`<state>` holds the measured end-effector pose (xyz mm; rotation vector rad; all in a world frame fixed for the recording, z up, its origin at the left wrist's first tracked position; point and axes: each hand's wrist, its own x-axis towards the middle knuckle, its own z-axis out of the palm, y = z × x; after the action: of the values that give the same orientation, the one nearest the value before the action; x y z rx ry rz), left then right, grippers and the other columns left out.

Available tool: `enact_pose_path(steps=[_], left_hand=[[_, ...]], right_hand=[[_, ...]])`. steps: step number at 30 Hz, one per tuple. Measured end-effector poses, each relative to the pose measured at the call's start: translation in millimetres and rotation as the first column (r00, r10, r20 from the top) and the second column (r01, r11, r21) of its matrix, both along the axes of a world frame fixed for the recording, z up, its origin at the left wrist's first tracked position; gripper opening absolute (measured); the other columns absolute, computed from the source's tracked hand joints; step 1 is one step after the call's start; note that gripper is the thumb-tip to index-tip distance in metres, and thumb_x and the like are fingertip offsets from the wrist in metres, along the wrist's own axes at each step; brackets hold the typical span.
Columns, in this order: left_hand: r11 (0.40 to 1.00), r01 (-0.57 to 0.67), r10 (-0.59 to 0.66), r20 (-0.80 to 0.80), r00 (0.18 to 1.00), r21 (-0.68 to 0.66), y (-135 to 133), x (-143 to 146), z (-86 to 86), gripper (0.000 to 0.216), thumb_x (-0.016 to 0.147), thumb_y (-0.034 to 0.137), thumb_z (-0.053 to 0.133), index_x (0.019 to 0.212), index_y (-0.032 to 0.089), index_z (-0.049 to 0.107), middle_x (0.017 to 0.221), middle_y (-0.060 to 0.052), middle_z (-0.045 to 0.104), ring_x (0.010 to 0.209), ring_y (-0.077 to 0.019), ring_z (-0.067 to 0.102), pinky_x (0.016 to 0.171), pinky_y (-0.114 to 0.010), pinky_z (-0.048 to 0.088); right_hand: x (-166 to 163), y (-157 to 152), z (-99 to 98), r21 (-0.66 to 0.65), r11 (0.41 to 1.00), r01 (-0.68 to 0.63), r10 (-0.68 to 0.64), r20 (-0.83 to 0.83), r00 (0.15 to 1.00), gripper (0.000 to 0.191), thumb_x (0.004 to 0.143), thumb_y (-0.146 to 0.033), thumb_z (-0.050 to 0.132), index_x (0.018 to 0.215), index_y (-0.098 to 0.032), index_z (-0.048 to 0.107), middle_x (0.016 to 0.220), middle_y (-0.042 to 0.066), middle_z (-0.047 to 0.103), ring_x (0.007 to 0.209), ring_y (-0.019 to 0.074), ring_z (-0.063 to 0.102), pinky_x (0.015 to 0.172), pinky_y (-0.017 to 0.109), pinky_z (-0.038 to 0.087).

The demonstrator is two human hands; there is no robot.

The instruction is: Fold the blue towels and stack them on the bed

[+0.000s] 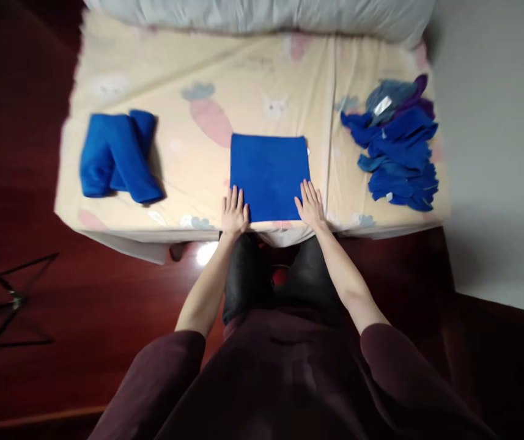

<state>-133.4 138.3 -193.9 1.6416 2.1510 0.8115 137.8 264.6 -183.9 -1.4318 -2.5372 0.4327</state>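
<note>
A blue cloth (269,171) lies flat in a near-square shape at the front of the bed, straight ahead of me. My left hand (235,211) rests palm down on its near left edge, fingers stretched forward and a little apart. On the near right edge lies my right hand (310,203), also flat, with its fingers pointing away from me. Neither hand grips anything. A small white tag shows at the cloth's right edge.
Blue cloths (119,156), folded or rolled, sit on the left of the patterned sheet (188,153). A crumpled pile of blue and purple cloths (403,146) lies at right. A grey-white bundle (266,13) borders the back. A black tripod stand (15,300) is on the floor.
</note>
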Motion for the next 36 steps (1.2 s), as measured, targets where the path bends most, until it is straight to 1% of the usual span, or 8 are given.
enact_pose_path(steps=[6,10,14,17,20,25,29,36], left_hand=[[0.995,-0.095,0.090,0.150,0.985,0.030,-66,3,-7.1,0.073,0.100,0.050,0.045,0.161,0.011,0.039,0.171,-0.017,0.030,0.163,-0.0309,0.017,0.134,-0.055,0.006],[0.990,-0.137,0.138,0.297,0.945,-0.026,-128,22,-27.9,0.075,0.095,0.044,0.053,0.162,0.016,0.038,0.169,-0.016,0.036,0.161,-0.0310,0.025,0.133,-0.051,0.021],[0.959,-0.253,0.283,0.360,0.889,-0.127,-158,29,-39.1,0.060,0.090,0.039,0.057,0.147,0.020,0.056,0.153,-0.018,0.056,0.151,-0.0363,0.045,0.128,-0.055,0.033],[0.962,-0.250,0.274,0.377,0.885,-0.113,-150,23,-33.4,0.052,0.087,0.037,0.062,0.136,0.021,0.063,0.143,-0.017,0.065,0.143,-0.0370,0.053,0.124,-0.055,0.038],[0.954,-0.274,0.299,0.459,0.837,-0.121,-128,13,-20.7,0.053,0.089,0.035,0.063,0.140,0.020,0.058,0.127,-0.016,0.074,0.126,-0.0346,0.067,0.116,-0.053,0.046],[0.929,-0.324,0.354,0.692,0.629,-0.181,-86,1,-1.4,0.059,0.092,0.043,0.068,0.143,0.018,0.054,0.107,-0.013,0.078,0.095,-0.0237,0.076,0.085,-0.035,0.059],[0.915,-0.303,0.392,0.759,0.520,-0.265,-68,-3,6.4,0.049,0.088,0.040,0.072,0.128,0.014,0.061,0.096,-0.011,0.077,0.079,-0.0171,0.074,0.067,-0.025,0.054],[0.930,-0.297,0.339,0.815,0.469,-0.216,-60,-10,8.9,0.042,0.080,0.050,0.078,0.102,0.018,0.063,0.100,-0.011,0.077,0.082,-0.0177,0.074,0.066,-0.025,0.053]], right_hand=[[51,-41,14.5,-0.014,0.994,0.108,-0.109,-0.103,0.989,0.062,0.105,-0.031,0.042,0.163,-0.009,0.038,0.173,0.015,0.028,0.164,0.0278,0.017,0.135,0.054,0.006],[87,-95,7.1,-0.011,0.974,0.225,-0.217,-0.313,0.925,0.056,0.102,-0.030,0.041,0.154,-0.013,0.052,0.166,0.015,0.042,0.160,0.0274,0.030,0.134,0.050,0.023],[103,-135,-9.2,-0.122,0.941,0.316,-0.335,-0.475,0.813,0.048,0.100,-0.032,0.040,0.139,-0.020,0.067,0.151,0.015,0.060,0.147,0.0278,0.051,0.127,0.048,0.039],[100,-142,-17.6,-0.300,0.919,0.255,-0.384,-0.541,0.748,0.041,0.098,-0.037,0.048,0.129,-0.021,0.071,0.136,0.016,0.070,0.131,0.0296,0.065,0.118,0.049,0.049],[90,-129,-17.9,-0.507,0.850,0.145,-0.469,-0.600,0.648,0.045,0.095,-0.045,0.057,0.130,-0.018,0.067,0.116,0.016,0.078,0.105,0.0285,0.077,0.100,0.046,0.060],[71,-93,-6.1,-0.731,0.677,0.085,-0.666,-0.560,0.493,0.054,0.091,-0.039,0.065,0.140,-0.018,0.058,0.097,0.008,0.080,0.078,0.0186,0.077,0.072,0.028,0.063],[61,-77,2.5,-0.786,0.615,0.068,-0.712,-0.516,0.475,0.042,0.091,-0.029,0.066,0.131,-0.019,0.063,0.092,0.005,0.079,0.069,0.0141,0.075,0.063,0.022,0.060],[55,-67,7.2,-0.815,0.579,0.029,-0.747,-0.516,0.419,0.029,0.090,-0.022,0.067,0.119,-0.017,0.066,0.096,0.006,0.081,0.065,0.0110,0.072,0.062,0.019,0.058]])
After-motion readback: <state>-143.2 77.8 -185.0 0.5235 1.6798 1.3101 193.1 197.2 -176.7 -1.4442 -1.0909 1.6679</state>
